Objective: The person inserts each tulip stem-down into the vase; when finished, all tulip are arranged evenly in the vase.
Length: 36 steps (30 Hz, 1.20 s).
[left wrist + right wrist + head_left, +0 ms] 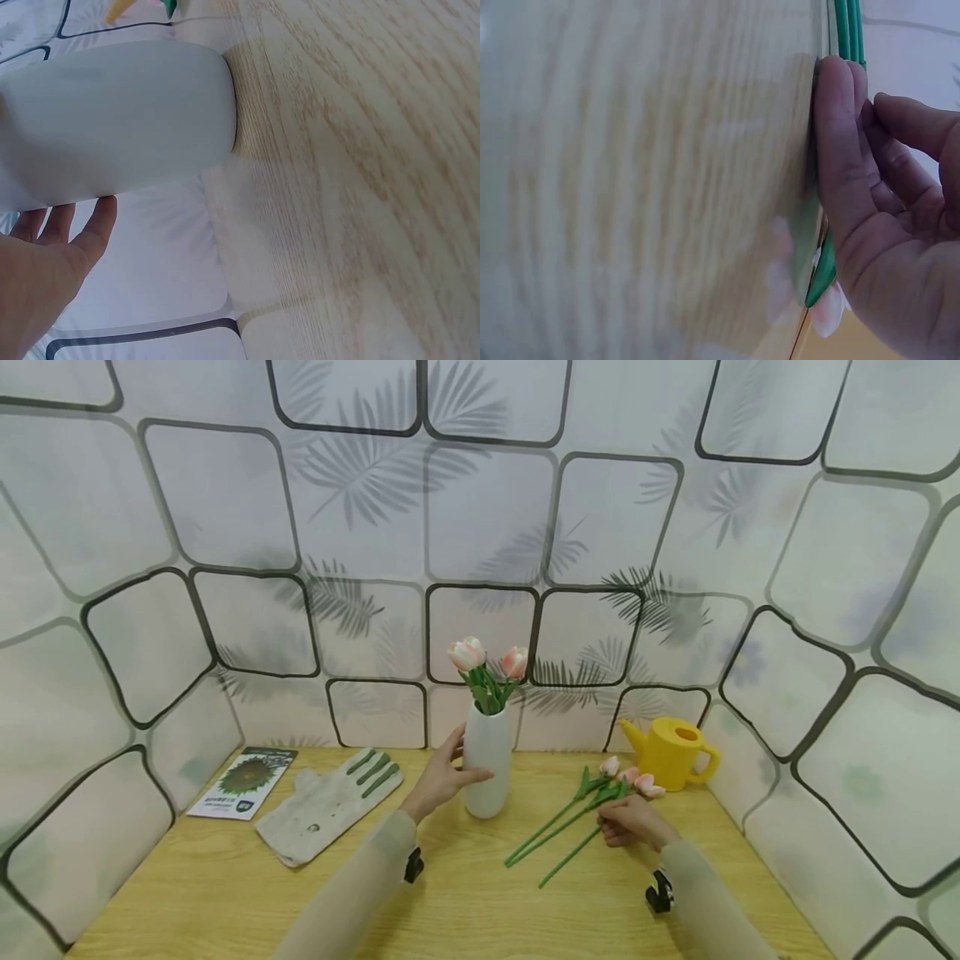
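A tall white vase (486, 768) stands upright on the table, two pink-and-white tulips (483, 662) in its mouth. My left hand (444, 781) holds the vase from its left side, thumb across the front; the left wrist view shows the fingers (97, 225) against its smooth wall. To the right, several more tulips (611, 785) lie with green stems pointing toward the vase. Curled at the nearest tulip's stem (570, 857), my right hand (636, 823) pinches it low over the wood. Fingers hide part of that stem in the right wrist view.
A yellow watering can (671, 753) stands behind the lying tulips, near the right wall. Left of the vase lies a pale glove (330, 810) with green finger stripes, beside a sunflower seed packet (246, 783). Patterned cloth walls (375, 635) border the wooden table (495, 910).
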Motion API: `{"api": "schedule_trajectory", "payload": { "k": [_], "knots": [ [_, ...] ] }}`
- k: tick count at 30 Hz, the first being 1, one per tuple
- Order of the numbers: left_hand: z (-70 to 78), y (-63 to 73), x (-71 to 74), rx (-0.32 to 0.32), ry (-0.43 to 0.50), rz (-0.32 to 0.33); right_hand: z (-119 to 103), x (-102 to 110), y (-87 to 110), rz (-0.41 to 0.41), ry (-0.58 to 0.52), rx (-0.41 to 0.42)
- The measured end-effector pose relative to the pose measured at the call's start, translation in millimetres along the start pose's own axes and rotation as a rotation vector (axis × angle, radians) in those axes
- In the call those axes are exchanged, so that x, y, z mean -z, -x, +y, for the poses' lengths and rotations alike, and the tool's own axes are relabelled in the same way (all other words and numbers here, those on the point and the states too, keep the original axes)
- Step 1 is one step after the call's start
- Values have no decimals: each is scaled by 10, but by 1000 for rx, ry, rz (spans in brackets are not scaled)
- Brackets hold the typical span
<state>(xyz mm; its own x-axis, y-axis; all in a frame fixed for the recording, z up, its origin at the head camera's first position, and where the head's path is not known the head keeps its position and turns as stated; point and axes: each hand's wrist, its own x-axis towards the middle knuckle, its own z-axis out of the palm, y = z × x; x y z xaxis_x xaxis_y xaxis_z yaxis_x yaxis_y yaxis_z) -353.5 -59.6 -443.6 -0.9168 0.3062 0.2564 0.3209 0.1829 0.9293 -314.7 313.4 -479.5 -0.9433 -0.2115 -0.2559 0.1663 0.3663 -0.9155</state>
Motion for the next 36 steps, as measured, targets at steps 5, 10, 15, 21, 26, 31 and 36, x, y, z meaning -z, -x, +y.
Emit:
{"api": "schedule_trajectory", "payload": {
  "k": [5, 10, 15, 21, 26, 31, 36],
  "knots": [
    [-4, -11, -2, 4, -6, 2, 31, -4, -10, 61, -5, 2],
    [-10, -16, 1, 15, -3, 1, 24, -61, -1, 185, 33, 50],
    [-25, -12, -4, 15, 3, -1, -63, -140, 26, 360, 61, 48],
    [-8, -21, 2, 19, 0, 3, -139, -219, 16, 499, -25, 64],
    [12, -21, 3, 18, 3, -2, -165, -282, 9, 541, -164, 113],
    [4, -21, 3, 23, 0, -2, -253, -396, -15, 597, -334, 188],
    [-3, -24, 2, 18, -1, 6, -350, -493, -66, 676, -385, 253]
  ]
}}
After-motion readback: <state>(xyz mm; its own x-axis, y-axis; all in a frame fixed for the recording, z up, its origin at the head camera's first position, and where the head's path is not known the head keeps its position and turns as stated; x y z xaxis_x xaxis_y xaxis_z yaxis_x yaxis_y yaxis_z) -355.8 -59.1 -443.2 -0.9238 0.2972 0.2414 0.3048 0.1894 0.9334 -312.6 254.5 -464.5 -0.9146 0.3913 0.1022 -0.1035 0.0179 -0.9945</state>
